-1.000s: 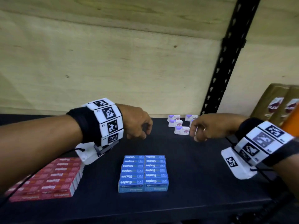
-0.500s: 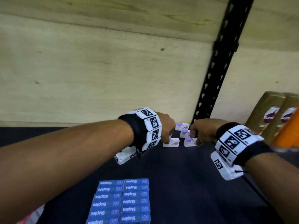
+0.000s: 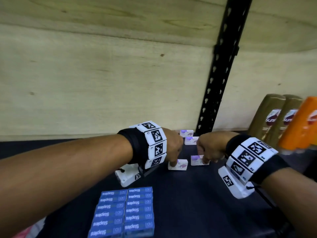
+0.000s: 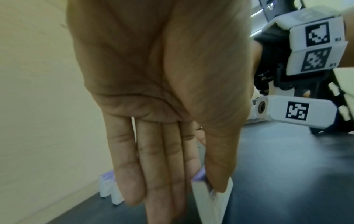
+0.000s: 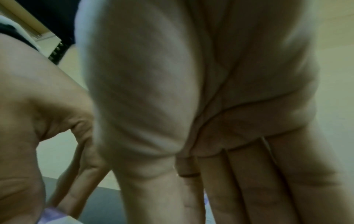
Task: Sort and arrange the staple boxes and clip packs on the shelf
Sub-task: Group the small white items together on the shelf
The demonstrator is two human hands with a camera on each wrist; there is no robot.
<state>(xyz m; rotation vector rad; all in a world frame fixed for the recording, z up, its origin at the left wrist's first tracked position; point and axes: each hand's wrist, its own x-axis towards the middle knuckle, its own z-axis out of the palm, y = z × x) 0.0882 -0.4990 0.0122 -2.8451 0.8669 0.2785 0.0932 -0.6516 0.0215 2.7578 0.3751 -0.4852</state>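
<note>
Two small white clip packs with lilac print lie side by side on the dark shelf (image 3: 188,203). My left hand (image 3: 173,164) pinches the left clip pack (image 3: 180,167) between thumb and straight fingers; the left wrist view shows this pack (image 4: 210,200) tilted up on edge. My right hand (image 3: 205,160) comes down on the right clip pack (image 3: 197,160), fingers behind and thumb in front. Two more clip packs (image 3: 187,136) sit at the back. Blue staple boxes (image 3: 125,212) form a neat two-column block in front.
A plywood back panel (image 3: 103,83) and a black slotted upright (image 3: 221,66) close off the rear. Brown bottles (image 3: 274,121) and an orange one (image 3: 301,126) stand at the right. A pinkish blur of red staple boxes (image 3: 30,232) shows at the bottom left.
Both hands reached back to the clip packs, each took one, and drew them forward, away from the two at the rear. The view shifted closer and rightward.
</note>
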